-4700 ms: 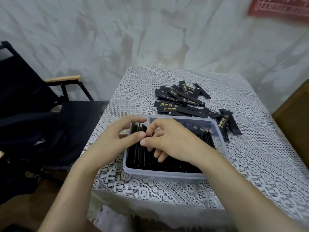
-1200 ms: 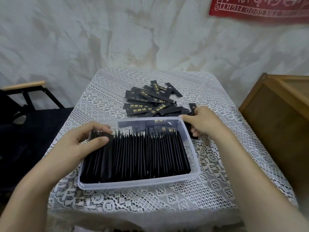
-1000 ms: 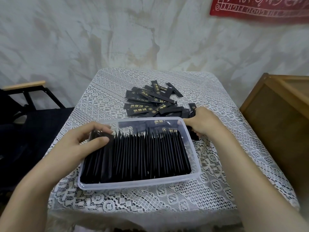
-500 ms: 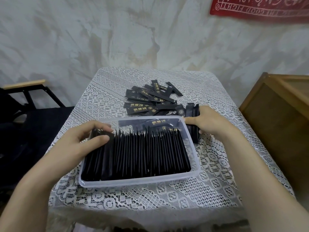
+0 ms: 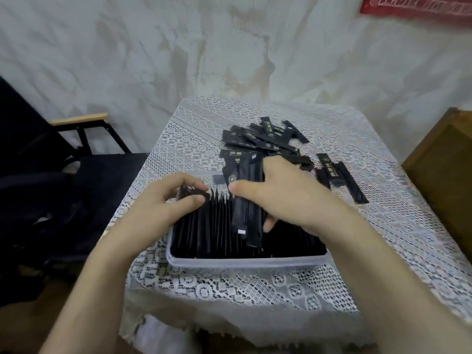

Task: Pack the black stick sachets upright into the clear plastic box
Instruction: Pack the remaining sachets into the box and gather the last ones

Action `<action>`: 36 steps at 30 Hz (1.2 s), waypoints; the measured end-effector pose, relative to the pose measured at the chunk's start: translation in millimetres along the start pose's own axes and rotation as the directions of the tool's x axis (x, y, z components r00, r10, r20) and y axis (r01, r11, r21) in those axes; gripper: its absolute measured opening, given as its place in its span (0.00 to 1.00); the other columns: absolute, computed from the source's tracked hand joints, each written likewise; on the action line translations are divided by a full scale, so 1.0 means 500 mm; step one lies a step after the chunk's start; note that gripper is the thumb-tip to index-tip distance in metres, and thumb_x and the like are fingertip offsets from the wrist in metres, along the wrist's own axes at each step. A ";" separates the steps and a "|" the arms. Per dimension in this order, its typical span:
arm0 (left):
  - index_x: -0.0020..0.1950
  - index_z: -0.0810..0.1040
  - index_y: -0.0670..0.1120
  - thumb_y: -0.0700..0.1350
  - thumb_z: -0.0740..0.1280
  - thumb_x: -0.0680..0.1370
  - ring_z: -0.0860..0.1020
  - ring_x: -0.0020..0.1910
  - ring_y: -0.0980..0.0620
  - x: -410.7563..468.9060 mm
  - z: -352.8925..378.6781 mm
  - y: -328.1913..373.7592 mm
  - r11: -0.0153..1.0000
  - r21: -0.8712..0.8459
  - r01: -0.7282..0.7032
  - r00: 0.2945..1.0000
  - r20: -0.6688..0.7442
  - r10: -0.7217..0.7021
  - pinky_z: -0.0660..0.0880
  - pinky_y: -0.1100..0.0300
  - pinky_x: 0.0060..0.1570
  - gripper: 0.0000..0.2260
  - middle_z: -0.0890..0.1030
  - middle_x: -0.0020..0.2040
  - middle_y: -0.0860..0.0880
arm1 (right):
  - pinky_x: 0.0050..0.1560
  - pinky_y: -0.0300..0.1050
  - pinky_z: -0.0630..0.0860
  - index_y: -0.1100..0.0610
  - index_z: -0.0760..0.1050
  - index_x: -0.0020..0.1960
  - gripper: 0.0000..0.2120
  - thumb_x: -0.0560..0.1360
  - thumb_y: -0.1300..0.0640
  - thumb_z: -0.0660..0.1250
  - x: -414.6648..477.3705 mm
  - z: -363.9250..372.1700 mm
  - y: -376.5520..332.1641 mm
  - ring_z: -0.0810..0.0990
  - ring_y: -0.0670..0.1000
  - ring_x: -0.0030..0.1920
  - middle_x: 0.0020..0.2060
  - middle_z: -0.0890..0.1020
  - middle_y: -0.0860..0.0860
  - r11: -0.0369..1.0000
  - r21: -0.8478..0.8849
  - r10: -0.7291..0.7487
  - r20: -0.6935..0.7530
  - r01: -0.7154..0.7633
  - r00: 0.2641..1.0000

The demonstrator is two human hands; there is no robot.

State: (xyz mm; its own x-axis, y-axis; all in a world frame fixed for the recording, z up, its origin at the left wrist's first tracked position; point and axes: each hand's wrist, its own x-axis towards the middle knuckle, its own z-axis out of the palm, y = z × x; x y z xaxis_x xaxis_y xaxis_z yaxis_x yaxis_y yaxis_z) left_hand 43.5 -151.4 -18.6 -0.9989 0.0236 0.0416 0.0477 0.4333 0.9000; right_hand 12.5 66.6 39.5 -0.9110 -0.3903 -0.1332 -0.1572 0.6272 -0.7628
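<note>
- The right hand (image 5: 288,195) grips a bundle of sachets (image 5: 246,200), thumb on the near side and fingers curled behind it. The bundle hangs lengthwise over the middle of the box, its lower end touching the row below.
- The left hand (image 5: 163,203) pinches the left end of the packed sachets (image 5: 212,226) between thumb and fingertips, leaning them left.
- The packed sachets stand on edge, side by side, in the clear box (image 5: 245,263). The right forearm hides the box's right part.
- The box sits on a white lace tablecloth (image 5: 357,226), near the table's front edge.
- A loose pile (image 5: 265,141) of sachets lies flat just behind the box, and 2 more sachets (image 5: 342,180) lie apart at the right.
- Behind the table is a stained pale wall (image 5: 153,60) with a red cloth (image 5: 419,6) at the top right.
- A dark chair (image 5: 51,175) stands just left of the table, and a wooden cabinet (image 5: 444,169) stands at the right.
- Half a second ago the right hand was outside the box's far right corner, closed on sachets on the cloth. Now it is over the box with them. The left hand has kept its place.
- Bare cloth shows right of the box, along the left side and past the pile to the far edge.
</note>
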 end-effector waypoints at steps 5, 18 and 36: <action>0.52 0.83 0.57 0.48 0.73 0.76 0.80 0.53 0.57 -0.003 -0.001 -0.003 1.000 -0.030 0.009 1.000 0.004 -0.008 0.73 0.58 0.51 0.06 0.83 0.52 0.55 | 0.46 0.59 0.84 0.57 0.79 0.50 0.13 0.78 0.48 0.66 0.010 0.050 -0.002 0.86 0.55 0.31 0.37 0.86 0.53 1.000 0.004 0.008 0.045 -0.008 0.999; 0.55 0.82 0.59 0.47 0.71 0.78 0.80 0.50 0.64 -0.010 -0.001 0.001 0.998 -0.065 0.010 1.000 0.026 -0.008 0.75 0.70 0.46 0.08 0.82 0.46 0.65 | 0.31 0.44 0.80 0.67 0.76 0.48 0.14 0.82 0.56 0.62 -0.003 0.051 -0.002 0.83 0.50 0.31 0.32 0.80 0.53 0.988 0.147 0.029 0.109 -0.045 0.994; 0.61 0.80 0.63 0.53 0.69 0.76 0.77 0.63 0.58 -0.006 -0.006 -0.005 0.999 -0.031 -0.032 0.999 0.041 0.033 0.73 0.46 0.66 0.14 0.81 0.61 0.61 | 0.33 0.41 0.74 0.56 0.78 0.48 0.15 0.77 0.43 0.65 0.001 0.058 -0.012 0.82 0.47 0.24 0.28 0.82 0.49 0.970 -0.232 0.069 -0.009 -0.069 0.998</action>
State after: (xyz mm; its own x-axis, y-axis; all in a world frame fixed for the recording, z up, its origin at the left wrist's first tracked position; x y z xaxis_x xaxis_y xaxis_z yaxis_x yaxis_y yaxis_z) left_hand 46.1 -155.3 -19.9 -0.9958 0.0750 0.0533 0.0793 0.4046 0.9111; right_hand 24.3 43.0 25.7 -0.9231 -0.3400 -0.1798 -0.1780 0.7920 -0.5840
